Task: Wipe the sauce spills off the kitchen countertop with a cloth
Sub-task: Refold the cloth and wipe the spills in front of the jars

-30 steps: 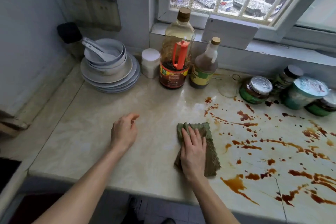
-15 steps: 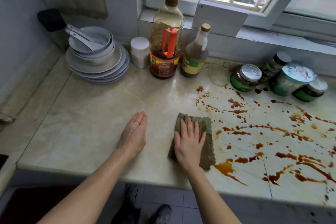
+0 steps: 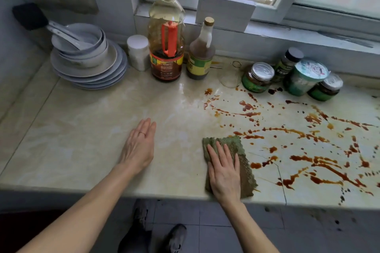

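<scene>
Cloth (image 3: 234, 144) lies flat under right grip (image 3: 225, 172) — spills (image 3: 256, 164) just beside.

forearms (image 3: 98, 197): bare | left hand (image 3: 138, 150): thin ring (image 3: 141, 133) on one finger | feet: dark grey shoes (image 3: 176, 238)
</scene>
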Demonstrator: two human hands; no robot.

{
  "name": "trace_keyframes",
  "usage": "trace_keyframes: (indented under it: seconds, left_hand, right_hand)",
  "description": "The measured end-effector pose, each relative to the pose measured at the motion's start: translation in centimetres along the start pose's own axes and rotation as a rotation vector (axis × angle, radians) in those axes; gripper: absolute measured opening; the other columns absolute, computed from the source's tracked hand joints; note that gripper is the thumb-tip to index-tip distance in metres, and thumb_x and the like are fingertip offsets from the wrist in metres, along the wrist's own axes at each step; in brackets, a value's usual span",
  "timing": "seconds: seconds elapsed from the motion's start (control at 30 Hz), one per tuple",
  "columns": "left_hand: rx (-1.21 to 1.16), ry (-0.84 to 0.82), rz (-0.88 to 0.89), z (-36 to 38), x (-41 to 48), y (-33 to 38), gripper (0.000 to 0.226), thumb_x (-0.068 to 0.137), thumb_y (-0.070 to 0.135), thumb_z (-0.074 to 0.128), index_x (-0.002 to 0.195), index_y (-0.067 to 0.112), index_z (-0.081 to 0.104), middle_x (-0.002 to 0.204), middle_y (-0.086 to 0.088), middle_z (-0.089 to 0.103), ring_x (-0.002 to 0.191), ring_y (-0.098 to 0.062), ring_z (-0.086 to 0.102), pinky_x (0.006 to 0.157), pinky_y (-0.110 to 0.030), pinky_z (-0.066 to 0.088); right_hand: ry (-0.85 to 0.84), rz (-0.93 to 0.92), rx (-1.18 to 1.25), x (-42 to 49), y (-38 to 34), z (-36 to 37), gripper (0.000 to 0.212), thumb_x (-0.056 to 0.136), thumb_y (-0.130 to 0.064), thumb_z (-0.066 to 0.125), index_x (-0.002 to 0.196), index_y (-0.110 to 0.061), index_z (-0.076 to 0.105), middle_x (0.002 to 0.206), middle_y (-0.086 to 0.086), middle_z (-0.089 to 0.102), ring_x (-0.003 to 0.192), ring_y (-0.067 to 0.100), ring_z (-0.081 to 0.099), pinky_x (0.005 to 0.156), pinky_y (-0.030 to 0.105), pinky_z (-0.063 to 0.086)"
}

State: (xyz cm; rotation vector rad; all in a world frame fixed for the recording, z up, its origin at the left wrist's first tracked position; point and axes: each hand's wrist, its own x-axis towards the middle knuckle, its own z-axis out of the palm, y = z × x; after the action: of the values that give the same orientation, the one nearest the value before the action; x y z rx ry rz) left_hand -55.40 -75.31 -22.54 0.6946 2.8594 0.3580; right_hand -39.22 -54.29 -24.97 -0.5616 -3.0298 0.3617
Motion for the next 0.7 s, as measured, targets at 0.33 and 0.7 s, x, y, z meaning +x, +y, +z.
trace_keyframes:
  seconds: [0.33,0.7]
  left_hand:
    - [-0.016,-0.084,0.125,2.4,-0.2,5.2,0.060,0.097,0.011,0.030,0.152,0.015,0.006,0.161,-0.002,0.000,0.148,-0.016,0.002,0.120,-0.031,0.007]
    - [0.011,-0.141,0.099,2.5,0.0,5.8,0.062,0.096,0.012,0.029,0.152,0.013,0.003,0.160,-0.002,-0.004,0.148,-0.017,-0.002,0.120,-0.032,0.004]
  right_hand:
    - [-0.047,-0.244,-0.003,-2.2,4.8,-0.7,0.046,0.101,-0.037,0.031,0.147,-0.038,0.032,0.157,-0.010,0.025,0.146,0.012,0.016,0.118,0.045,0.015]
    - [0.074,-0.133,0.154,-1.3,2.8,-0.1,0.038,0.094,-0.017,0.056,0.131,-0.024,0.054,0.149,0.006,0.040,0.139,0.024,0.033,0.116,0.049,0.023]
